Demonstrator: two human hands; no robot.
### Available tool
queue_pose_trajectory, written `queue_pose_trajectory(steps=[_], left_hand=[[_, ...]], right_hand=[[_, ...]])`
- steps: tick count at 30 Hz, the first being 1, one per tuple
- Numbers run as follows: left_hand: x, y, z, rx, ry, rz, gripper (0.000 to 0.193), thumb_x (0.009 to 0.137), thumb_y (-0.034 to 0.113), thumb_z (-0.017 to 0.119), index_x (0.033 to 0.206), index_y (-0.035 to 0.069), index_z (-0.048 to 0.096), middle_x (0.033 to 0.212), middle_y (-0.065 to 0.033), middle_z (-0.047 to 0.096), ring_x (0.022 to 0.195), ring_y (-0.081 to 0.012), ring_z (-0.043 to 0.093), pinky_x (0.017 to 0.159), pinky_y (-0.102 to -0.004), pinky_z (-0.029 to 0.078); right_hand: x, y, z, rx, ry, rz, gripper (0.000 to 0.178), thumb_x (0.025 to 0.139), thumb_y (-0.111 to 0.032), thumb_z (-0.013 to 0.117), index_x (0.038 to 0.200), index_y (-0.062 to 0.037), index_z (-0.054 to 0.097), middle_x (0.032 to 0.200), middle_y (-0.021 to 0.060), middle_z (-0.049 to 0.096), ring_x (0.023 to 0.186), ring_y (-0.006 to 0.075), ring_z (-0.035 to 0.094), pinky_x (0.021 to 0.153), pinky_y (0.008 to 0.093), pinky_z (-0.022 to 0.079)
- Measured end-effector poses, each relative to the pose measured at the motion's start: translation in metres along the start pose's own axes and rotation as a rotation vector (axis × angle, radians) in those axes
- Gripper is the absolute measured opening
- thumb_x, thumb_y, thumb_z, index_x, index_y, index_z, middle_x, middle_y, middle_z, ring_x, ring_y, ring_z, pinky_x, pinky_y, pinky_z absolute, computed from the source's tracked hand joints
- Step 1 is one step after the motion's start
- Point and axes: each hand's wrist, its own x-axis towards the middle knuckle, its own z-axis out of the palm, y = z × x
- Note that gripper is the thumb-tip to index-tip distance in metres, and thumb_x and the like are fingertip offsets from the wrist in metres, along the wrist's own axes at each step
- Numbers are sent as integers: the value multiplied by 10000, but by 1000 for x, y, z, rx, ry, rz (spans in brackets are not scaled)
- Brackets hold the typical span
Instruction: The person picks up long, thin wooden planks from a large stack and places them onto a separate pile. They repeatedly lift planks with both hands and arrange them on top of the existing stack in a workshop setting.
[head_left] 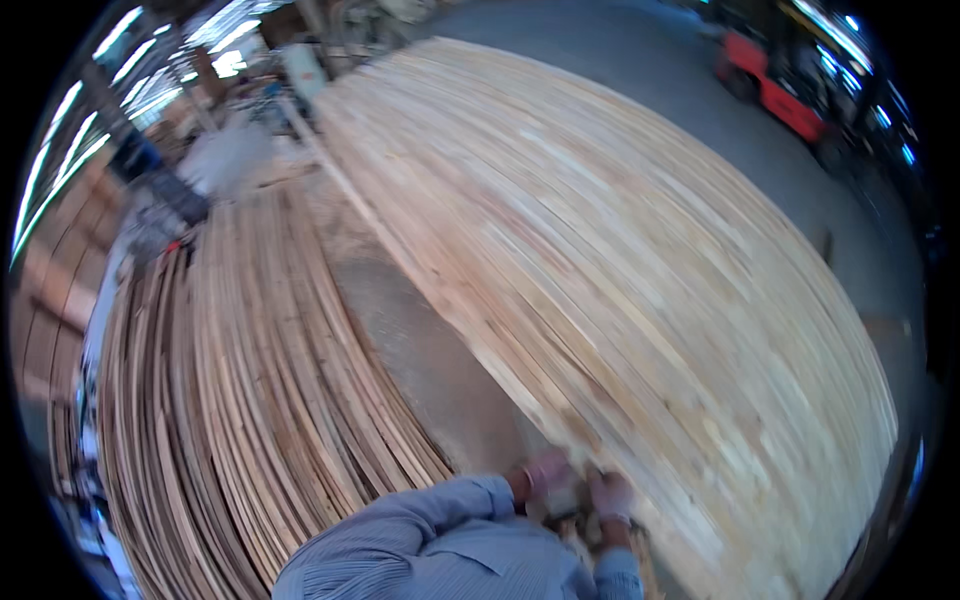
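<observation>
Both my hands are close together at the near left edge of a broad layer of pale wooden boards (600,270). My left hand (546,472), pinkish as if gloved, looks curled closed beside the boards' edge. Just right of it, my right hand (610,494) is also rounded and closed, over the near end of the boards. Motion blur smears the fingers, and what they grip cannot be made out. Below and between the hands are small brownish pieces (572,530), too blurred to name.
To my left lies a long stack of darker, narrow wooden strips (270,370). A strip of grey floor (420,350) runs between it and the boards. A red forklift (775,90) stands at the far right. Brown stacks (60,270) line the far left.
</observation>
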Motion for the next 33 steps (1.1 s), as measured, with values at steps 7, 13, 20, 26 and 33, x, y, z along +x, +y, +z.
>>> queue_pose_trajectory(steps=[7, 13, 20, 26, 33], left_hand=[[17, -90, -103, -677, 161, -337, 399, 982, 443, 567, 1171, 93, 588, 953, -74, 655, 819, -231, 621, 711, -386, 545], [49, -191, -189, -1537, 498, -653, 392, 1028, 543, 499, 1027, 170, 618, 910, -58, 653, 795, -239, 616, 696, -400, 530], [31, -150, -198, -1522, 106, -492, 455, 1051, 536, 432, 822, 156, 526, 761, -12, 535, 688, -206, 509, 598, -341, 416], [19, -34, -103, -1364, 182, -839, 409, 1044, 514, 472, 834, 166, 520, 766, -18, 516, 709, -208, 522, 631, -354, 433], [-58, -25, -65, -1299, -33, -908, 361, 1014, 481, 567, 1005, 125, 626, 919, -59, 630, 779, -233, 558, 699, -353, 483]], right_hand=[[-39, 19, 26, 16, 217, -284, 525, 822, -414, 741, 1200, -60, 659, 1102, 178, 696, 1058, 370, 654, 948, 462, 507], [-93, 150, 71, 159, 50, 227, 533, 858, -495, 715, 1208, -93, 707, 1199, 163, 713, 1143, 349, 657, 992, 447, 514], [-92, 263, 139, 911, 240, 660, 430, 911, -399, 705, 1066, -1, 751, 981, 116, 754, 940, 234, 686, 859, 359, 527], [-51, 327, 180, 1554, 347, 736, 269, 933, -315, 694, 1008, -57, 711, 762, -9, 614, 673, 119, 574, 616, 270, 458], [-15, 341, 101, 523, 741, 1014, 412, 878, -344, 709, 1051, 27, 671, 901, 103, 700, 836, 242, 648, 785, 365, 531]])
